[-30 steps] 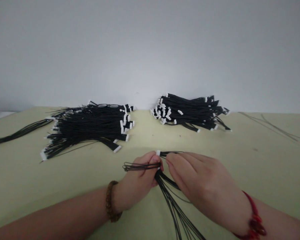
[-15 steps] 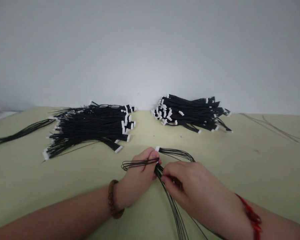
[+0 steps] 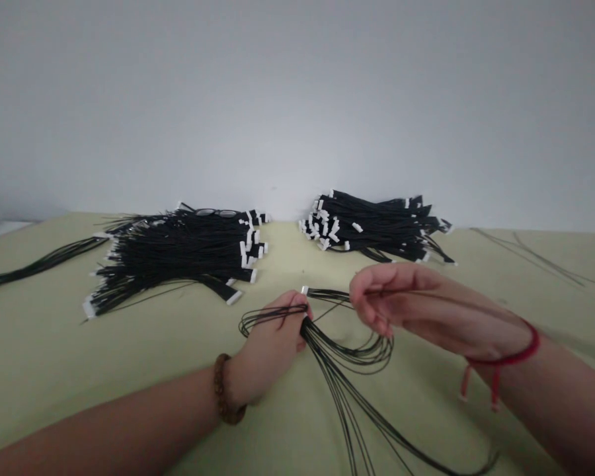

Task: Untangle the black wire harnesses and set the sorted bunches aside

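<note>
My left hand (image 3: 270, 347) grips a bundle of thin black wires (image 3: 337, 370) at its gathered point, with loops sticking out to the left and long ends fanning down across the table. A small white connector (image 3: 304, 290) sits at the end of a few wires just above that hand. My right hand (image 3: 394, 297) is raised to the right of the bundle, its fingers pinched on a thin dark wire that runs back along the hand. Two large piles of black wires with white connectors lie farther off, one at left (image 3: 178, 254) and one at right (image 3: 371, 228).
The pale green table top (image 3: 129, 337) ends at a white wall (image 3: 297, 99). Dark glasses (image 3: 215, 212) rest on the left pile. A loose black wire bunch (image 3: 44, 264) lies at far left, and thin wires (image 3: 530, 254) lie at far right.
My right hand has lifted up and to the right, away from the bundle, drawing a thin wire out. The wire loops have spread wider, and the connector has shifted slightly left.
</note>
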`<move>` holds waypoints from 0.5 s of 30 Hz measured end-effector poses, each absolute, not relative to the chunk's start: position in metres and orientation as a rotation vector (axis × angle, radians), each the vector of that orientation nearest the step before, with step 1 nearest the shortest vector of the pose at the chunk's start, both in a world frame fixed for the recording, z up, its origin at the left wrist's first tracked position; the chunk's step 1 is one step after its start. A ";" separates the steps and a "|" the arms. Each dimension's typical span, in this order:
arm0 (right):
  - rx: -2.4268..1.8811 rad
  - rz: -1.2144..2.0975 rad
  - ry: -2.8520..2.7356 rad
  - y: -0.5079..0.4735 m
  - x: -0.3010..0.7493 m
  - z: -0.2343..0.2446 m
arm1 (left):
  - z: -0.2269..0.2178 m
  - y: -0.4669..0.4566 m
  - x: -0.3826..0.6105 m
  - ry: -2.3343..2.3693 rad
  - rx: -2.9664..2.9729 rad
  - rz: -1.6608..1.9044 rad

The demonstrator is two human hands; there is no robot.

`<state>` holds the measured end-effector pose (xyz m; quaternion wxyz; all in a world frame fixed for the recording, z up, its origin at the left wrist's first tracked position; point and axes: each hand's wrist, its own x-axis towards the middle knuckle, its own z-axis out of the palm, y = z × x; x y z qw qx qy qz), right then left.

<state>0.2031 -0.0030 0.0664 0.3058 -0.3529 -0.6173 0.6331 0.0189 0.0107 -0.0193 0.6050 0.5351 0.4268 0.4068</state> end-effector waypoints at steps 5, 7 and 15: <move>-0.692 1.130 -1.447 0.005 0.218 0.076 | -0.018 0.011 0.019 0.972 1.176 0.938; -0.549 1.123 -1.200 -0.001 0.217 0.085 | -0.018 0.011 0.019 0.979 1.187 0.933; -1.271 0.733 -1.837 -0.034 0.185 0.076 | -0.016 0.010 0.019 0.971 1.173 0.931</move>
